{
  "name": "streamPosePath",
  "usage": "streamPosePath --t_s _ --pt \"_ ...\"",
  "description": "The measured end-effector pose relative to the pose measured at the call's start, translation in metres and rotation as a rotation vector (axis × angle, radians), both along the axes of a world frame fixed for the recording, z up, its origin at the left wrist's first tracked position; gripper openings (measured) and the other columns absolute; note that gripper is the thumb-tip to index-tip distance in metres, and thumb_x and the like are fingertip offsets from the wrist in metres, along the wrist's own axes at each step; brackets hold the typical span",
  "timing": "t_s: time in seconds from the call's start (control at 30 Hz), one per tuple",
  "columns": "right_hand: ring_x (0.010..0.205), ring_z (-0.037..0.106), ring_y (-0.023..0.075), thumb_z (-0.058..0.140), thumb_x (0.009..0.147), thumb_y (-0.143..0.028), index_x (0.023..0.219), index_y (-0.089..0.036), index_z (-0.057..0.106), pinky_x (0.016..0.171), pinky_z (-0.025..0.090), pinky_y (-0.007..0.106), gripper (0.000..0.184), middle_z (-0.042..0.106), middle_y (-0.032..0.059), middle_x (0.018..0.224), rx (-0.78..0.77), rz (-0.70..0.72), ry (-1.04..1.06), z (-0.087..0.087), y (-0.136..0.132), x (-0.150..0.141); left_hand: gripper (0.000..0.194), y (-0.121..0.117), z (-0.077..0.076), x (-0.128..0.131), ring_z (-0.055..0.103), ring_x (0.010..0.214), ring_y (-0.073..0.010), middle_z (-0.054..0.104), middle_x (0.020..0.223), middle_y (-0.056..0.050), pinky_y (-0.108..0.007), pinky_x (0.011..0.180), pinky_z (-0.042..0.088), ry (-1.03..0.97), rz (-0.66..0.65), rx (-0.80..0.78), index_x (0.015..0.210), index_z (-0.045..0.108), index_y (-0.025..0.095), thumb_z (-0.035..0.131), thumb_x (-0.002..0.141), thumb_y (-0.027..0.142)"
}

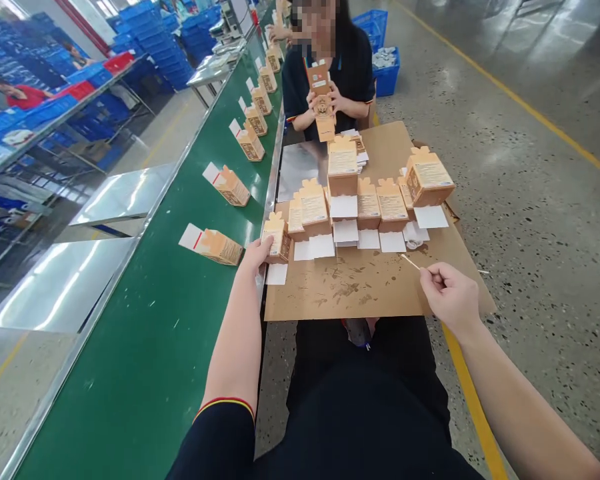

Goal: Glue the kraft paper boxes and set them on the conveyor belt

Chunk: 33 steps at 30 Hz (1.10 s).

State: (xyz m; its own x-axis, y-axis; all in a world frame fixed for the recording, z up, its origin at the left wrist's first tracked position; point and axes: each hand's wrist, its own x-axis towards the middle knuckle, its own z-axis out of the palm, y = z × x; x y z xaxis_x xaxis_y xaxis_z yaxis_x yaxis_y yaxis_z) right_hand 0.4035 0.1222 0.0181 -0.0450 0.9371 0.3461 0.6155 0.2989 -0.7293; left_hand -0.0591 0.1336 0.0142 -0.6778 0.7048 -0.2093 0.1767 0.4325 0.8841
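Note:
My left hand is at the left edge of the cardboard sheet, closed on a small brown printed carton with a scalloped top and a white flap hanging at its bottom. The thumb lies against the carton's side; the other fingers are mostly hidden. My right hand pinches a thin cotton swab above the sheet's right part, its tip pointing left and away from me. Several similar cartons stand in a row just beyond, white flaps toward me, with one carton and another carton raised on top.
A green conveyor belt runs along my left, carrying a line of cartons. Brown cardboard with dark smears covers the work table. Across from me a co-worker holds an unfolded carton. Blue crates stand behind.

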Motion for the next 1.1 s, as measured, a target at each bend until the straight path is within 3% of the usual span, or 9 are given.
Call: streamPosePath --t_s 0.1,0.23,0.33,0.43,0.5,0.63,0.83,1.1 --pt "0.050 0.039 0.0131 0.064 0.105 -0.050 0.071 -0.026 0.054 0.051 0.036 0.028 0.043 0.041 -0.0053 0.055 0.020 -0.006 0.031 0.004 -0.010 0.002 0.036 -0.028 0.000 0.010 0.079 0.118 -0.0369 0.083 0.114 -0.017 -0.049 0.104 0.064 -0.049 0.061 0.006 0.108 0.077 0.016 0.082 0.089 0.046" --pt "0.050 0.043 0.0125 0.064 0.107 -0.050 0.073 -0.024 0.058 0.052 0.038 0.027 0.043 0.046 -0.0047 0.056 0.006 -0.031 0.050 0.003 -0.042 0.005 0.041 -0.101 -0.008 0.038 0.074 0.136 -0.0325 0.076 0.145 -0.015 -0.050 0.113 0.062 -0.252 0.238 0.306 0.127 0.072 0.023 0.080 0.094 0.047" --pt "0.050 0.046 0.0125 0.062 0.109 -0.042 0.076 -0.024 0.061 0.053 0.039 0.027 0.038 0.052 -0.0039 0.058 -0.054 0.079 0.053 -0.006 -0.066 -0.012 0.059 -0.134 -0.014 0.069 0.069 0.145 -0.0354 0.072 0.154 -0.013 -0.053 0.117 0.061 -0.437 0.143 0.382 0.134 0.071 0.027 0.092 0.085 0.051" --pt "0.052 0.048 0.0126 0.055 0.111 -0.032 0.077 -0.024 0.059 0.056 0.039 0.027 0.035 0.055 -0.0029 0.061 -0.091 0.309 0.001 -0.025 -0.082 -0.049 0.072 -0.135 -0.021 0.096 0.068 0.146 -0.0394 0.073 0.152 -0.015 -0.056 0.116 0.062 -0.517 0.044 0.323 0.132 0.072 0.027 0.100 0.074 0.058" --pt "0.054 0.048 0.0128 0.052 0.109 -0.024 0.075 -0.024 0.055 0.059 0.038 0.027 0.034 0.057 -0.0020 0.063 -0.021 0.427 -0.069 -0.040 -0.086 -0.077 0.078 -0.127 -0.025 0.106 0.069 0.143 -0.0398 0.073 0.151 -0.017 -0.055 0.115 0.062 -0.518 0.027 0.301 0.131 0.072 0.026 0.104 0.068 0.060" --pt "0.057 0.048 0.0129 0.051 0.110 -0.018 0.075 -0.022 0.054 0.061 0.033 0.029 0.036 0.059 -0.0002 0.066 0.160 0.517 -0.226 -0.062 -0.090 -0.111 0.082 -0.119 -0.029 0.110 0.072 0.139 -0.0380 0.074 0.148 -0.018 -0.052 0.115 0.062 -0.472 0.032 0.309 0.126 0.070 0.024 0.107 0.062 0.059" --pt "0.056 0.045 0.0130 0.050 0.110 -0.015 0.076 -0.021 0.056 0.059 0.028 0.031 0.035 0.058 0.0000 0.066 0.186 0.544 -0.329 -0.067 -0.090 -0.110 0.082 -0.121 -0.026 0.113 0.074 0.135 -0.0360 0.074 0.144 -0.017 -0.051 0.112 0.062 -0.437 0.017 0.319 0.129 0.066 0.025 0.104 0.065 0.060" --pt "0.055 0.046 0.0129 0.048 0.111 -0.021 0.074 -0.024 0.048 0.058 0.035 0.029 0.037 0.053 -0.0020 0.063 0.100 0.329 -0.140 -0.053 -0.077 -0.085 0.086 -0.132 -0.027 0.142 0.074 0.129 -0.0322 0.070 0.132 -0.012 -0.045 0.108 0.062 -0.139 -0.058 0.333 0.127 0.048 0.029 0.103 0.066 0.053"
